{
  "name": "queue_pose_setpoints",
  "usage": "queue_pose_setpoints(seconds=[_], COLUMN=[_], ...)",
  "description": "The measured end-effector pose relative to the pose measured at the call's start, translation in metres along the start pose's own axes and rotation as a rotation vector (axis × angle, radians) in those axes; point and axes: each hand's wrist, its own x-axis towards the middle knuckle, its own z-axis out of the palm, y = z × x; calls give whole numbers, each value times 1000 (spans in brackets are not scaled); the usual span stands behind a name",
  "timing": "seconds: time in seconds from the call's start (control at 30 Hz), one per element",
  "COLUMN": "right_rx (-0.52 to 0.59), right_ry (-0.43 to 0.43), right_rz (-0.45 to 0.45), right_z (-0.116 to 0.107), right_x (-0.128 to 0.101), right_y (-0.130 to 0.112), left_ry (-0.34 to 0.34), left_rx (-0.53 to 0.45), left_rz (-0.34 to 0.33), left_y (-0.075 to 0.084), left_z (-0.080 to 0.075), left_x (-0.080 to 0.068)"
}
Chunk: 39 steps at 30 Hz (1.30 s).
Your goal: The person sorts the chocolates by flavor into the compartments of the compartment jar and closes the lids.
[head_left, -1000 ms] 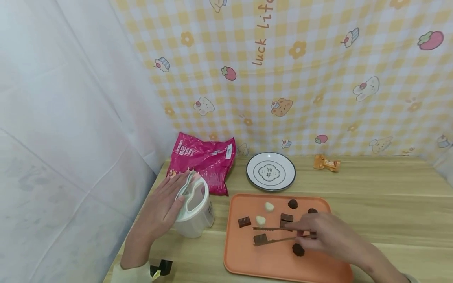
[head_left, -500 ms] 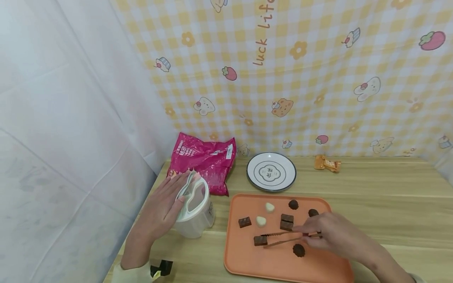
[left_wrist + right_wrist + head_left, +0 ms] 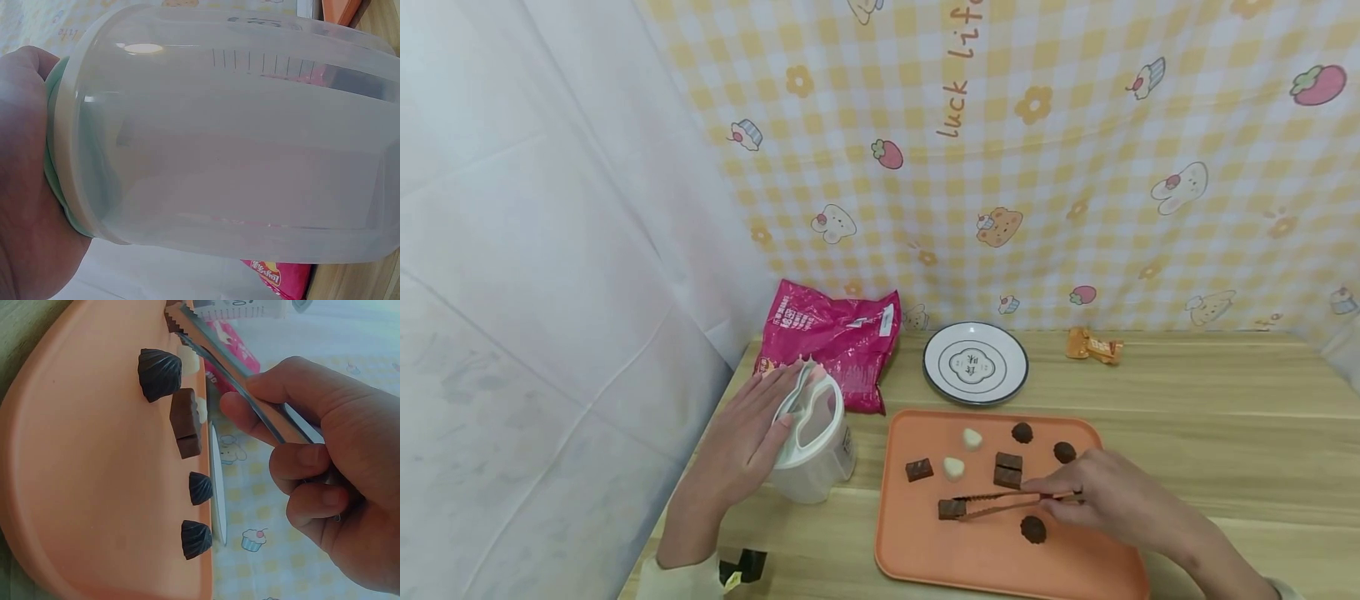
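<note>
My right hand (image 3: 1097,492) grips metal tongs (image 3: 1007,503), also seen in the right wrist view as serrated tongs (image 3: 237,378). Their tips are at the right end of a brown chocolate block (image 3: 951,509) on the orange tray (image 3: 940,558). My left hand (image 3: 737,450) rests on top of a clear plastic jug (image 3: 812,483), fingers extended over its pale green lid (image 3: 55,156) and thumb at the lid's opening. Around the tongs lie two chocolate blocks side by side (image 3: 1008,471), another block (image 3: 918,470), white pieces (image 3: 953,468) and ridged dark chocolates (image 3: 1033,529).
Behind the jug lies a magenta bag (image 3: 842,333). A white plate (image 3: 975,392) with a dark rim sits behind the tray, and an orange-wrapped candy (image 3: 1093,346) lies to its right. A small black object (image 3: 748,567) is beside the left sleeve.
The tongs have drawn back a little to the right and their arms have come closer together at the chocolate block. The left hand and jug have stayed in place.
</note>
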Motion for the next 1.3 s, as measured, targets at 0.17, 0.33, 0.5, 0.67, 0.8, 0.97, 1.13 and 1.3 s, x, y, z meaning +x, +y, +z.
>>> queue_pose_setpoints(seconds=[0.17,0.33,0.5,0.67,0.8,0.97,1.13,1.3], right_rx=[-25,-52,-72,-74,-64,-54,-69,-104], right_ry=[23,42,50,72,118,173,213,254], right_rz=[-24,-33,-35,-43,-66,-86,-110,-101], right_z=[2,3,5,5,4,2,-3,-7], right_x=[1,0,-1,-1,0,5,16,33], right_y=[0,-1,0,-1,-3,-8,-17,-29], left_ry=[6,16,20,35,37,36,29,21], left_rx=[-6,-31,-33,-33,-30,-35,-37,-28], left_rz=[4,23,33,46,45,41,40,27], left_y=[0,-1,-2,-2,-2,-2,-1,-1], left_z=[0,0,1,1,1,1,1,1], left_x=[0,0,0,0,0,1,1,0])
